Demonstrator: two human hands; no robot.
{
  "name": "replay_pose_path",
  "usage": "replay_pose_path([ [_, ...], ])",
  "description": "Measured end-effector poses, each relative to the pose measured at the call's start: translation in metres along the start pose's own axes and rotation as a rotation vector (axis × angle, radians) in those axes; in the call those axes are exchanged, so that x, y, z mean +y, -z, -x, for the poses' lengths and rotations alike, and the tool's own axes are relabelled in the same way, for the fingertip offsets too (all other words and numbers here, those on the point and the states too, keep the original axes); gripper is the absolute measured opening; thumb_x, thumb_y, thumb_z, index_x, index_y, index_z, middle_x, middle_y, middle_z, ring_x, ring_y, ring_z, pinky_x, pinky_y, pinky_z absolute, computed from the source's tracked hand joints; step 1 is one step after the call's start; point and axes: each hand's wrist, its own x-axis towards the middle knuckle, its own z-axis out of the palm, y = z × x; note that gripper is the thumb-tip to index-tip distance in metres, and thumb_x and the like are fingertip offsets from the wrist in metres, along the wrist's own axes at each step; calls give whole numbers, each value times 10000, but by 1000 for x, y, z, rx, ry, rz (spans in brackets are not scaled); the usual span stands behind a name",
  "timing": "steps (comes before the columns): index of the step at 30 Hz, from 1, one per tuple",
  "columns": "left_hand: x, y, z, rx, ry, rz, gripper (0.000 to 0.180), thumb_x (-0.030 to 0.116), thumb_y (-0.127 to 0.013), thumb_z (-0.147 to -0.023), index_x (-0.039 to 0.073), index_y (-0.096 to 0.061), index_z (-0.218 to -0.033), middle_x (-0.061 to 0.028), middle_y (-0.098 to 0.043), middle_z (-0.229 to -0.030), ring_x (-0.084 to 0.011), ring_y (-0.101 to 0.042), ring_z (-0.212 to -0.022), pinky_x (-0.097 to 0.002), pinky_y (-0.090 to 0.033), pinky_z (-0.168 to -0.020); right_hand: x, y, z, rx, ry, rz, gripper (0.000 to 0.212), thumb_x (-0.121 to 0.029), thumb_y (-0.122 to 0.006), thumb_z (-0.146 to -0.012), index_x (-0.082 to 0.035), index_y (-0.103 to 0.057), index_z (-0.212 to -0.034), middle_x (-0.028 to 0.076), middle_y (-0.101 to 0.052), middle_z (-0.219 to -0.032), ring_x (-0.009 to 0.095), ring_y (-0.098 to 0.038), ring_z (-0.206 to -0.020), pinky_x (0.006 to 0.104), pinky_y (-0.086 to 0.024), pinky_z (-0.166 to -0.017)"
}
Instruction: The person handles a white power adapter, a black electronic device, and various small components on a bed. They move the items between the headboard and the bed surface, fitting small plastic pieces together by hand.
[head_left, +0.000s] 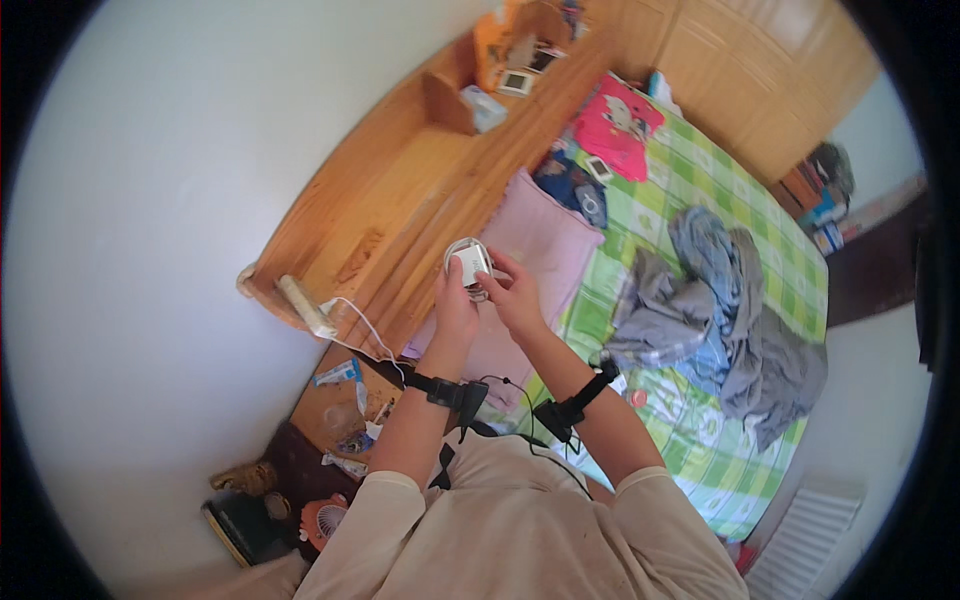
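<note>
Both hands hold a white charger with its cable coiled round it point(472, 264), raised in front of me over the pink mat point(548, 238) on the bed. My left hand point(455, 300) is closed on its left side, thumb against the white block. From the right, my right hand point(515, 298) grips the block and the cable loops with thumb and fingers. The undersides of the charger and the left fingers are partly hidden. Black straps with small devices sit on both forearms.
A wooden headboard shelf point(385, 205) runs along the wall, with a white power strip point(305, 306) and cord at its near end. Rumpled grey and blue clothes point(715, 310) lie on the green checked bed point(690, 470). A cluttered nightstand point(318, 410) and a small orange fan point(325, 520) stand lower left.
</note>
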Motion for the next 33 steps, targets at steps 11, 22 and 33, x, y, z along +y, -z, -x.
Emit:
replay_pose_path([
  [11, 113, 125, -83, 601, -223, -35, 260, 166, -446, -955, 47, -461, -1186, -113, -592, -1101, -216, -621, -961, -364, -523, -816, 81, -164, -103, -353, -294, 13, 434, -119, -694, -850, 20, -528, -1226, 129, -604, -1118, 181, -626, -924, 300, -564, -684],
  [22, 113, 211, -106, 897, -432, -358, 351, 50, -447, -848, -37, -537, -1176, -154, -615, -1097, -244, -600, -991, -337, -480, -862, 181, -231, -144, -525, -108, 269, 351, -130, -707, -809, 72, -611, -1079, 181, -696, -906, 213, -684, -807, 321, -536, -708],
  [33, 112, 208, -108, 1186, -329, -1047, 423, 116, -491, -816, -66, -514, -1197, -223, -572, -1123, -326, -573, -1017, -387, -455, -881, 168, -243, -140, -519, 292, 738, 318, -200, -731, -754, 36, -651, -953, 178, -667, -786, 312, -661, -729, 398, -514, -678],
])
